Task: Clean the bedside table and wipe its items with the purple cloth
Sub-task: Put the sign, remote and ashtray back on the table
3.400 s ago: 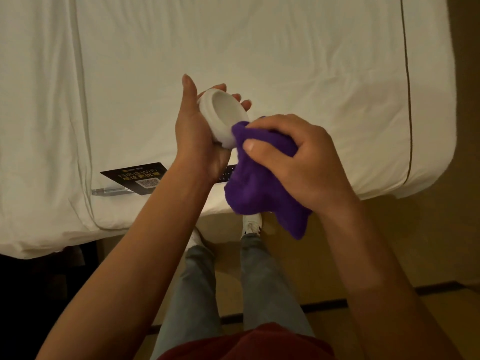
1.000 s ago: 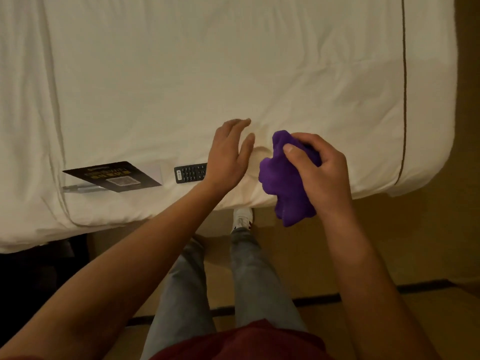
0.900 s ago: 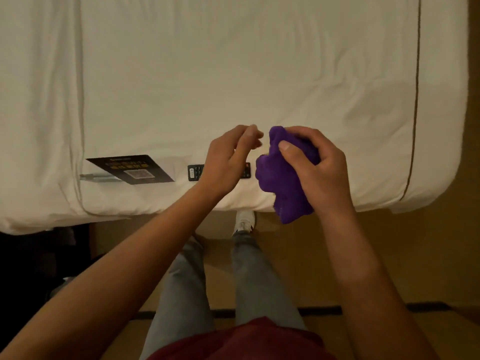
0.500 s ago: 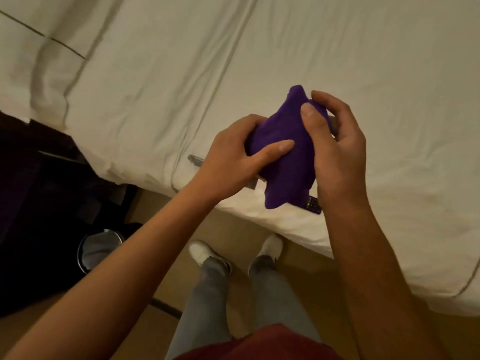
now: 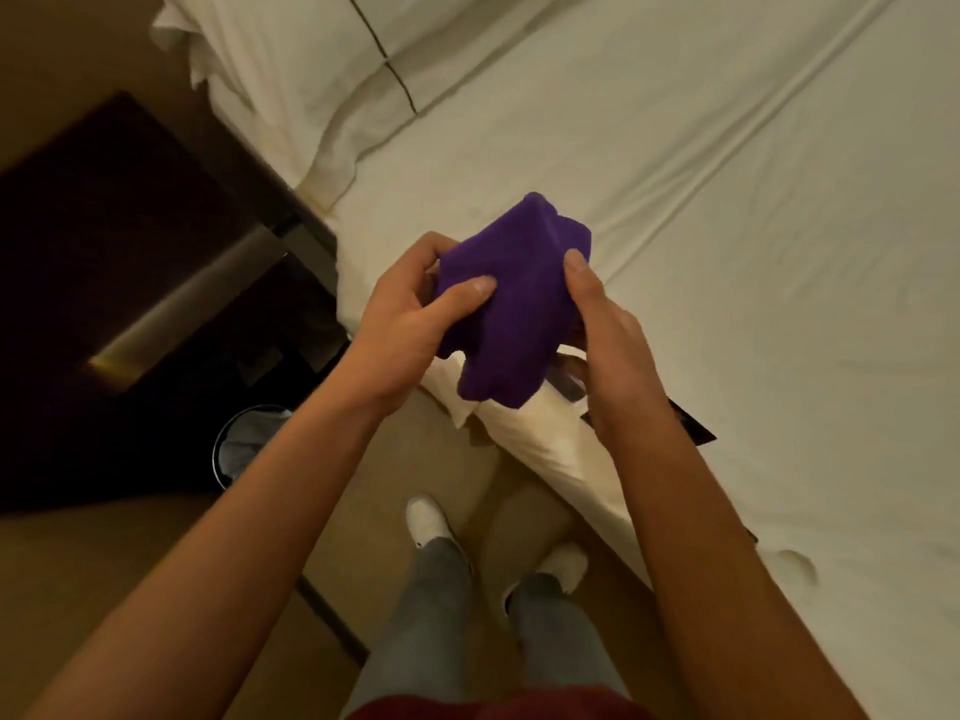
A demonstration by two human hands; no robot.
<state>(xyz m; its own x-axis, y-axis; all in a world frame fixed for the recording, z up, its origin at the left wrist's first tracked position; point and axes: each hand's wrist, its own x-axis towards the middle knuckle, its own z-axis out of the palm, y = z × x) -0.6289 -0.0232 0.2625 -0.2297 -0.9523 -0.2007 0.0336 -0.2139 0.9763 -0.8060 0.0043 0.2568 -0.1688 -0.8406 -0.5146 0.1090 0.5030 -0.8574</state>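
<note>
The purple cloth (image 5: 514, 304) is bunched up between both hands above the edge of the white bed (image 5: 727, 200). My left hand (image 5: 410, 319) grips its left side with thumb across the front. My right hand (image 5: 608, 335) holds its right side, thumb on top. The dark bedside table (image 5: 119, 241) stands to the left, its top in shadow. A dark card (image 5: 691, 423) lies on the bed edge, mostly hidden behind my right wrist. A white cup-shaped dent or object (image 5: 795, 569) shows on the bed at lower right, unclear.
A pillow (image 5: 311, 70) lies at the head of the bed, upper left. A round bin (image 5: 244, 444) with a liner stands on the floor beside the table. My legs and white shoes (image 5: 431, 527) are below on the tan floor.
My left hand put down the white cup and then took hold of the cloth with my right. The view has swung left towards the bedside table and pillow.
</note>
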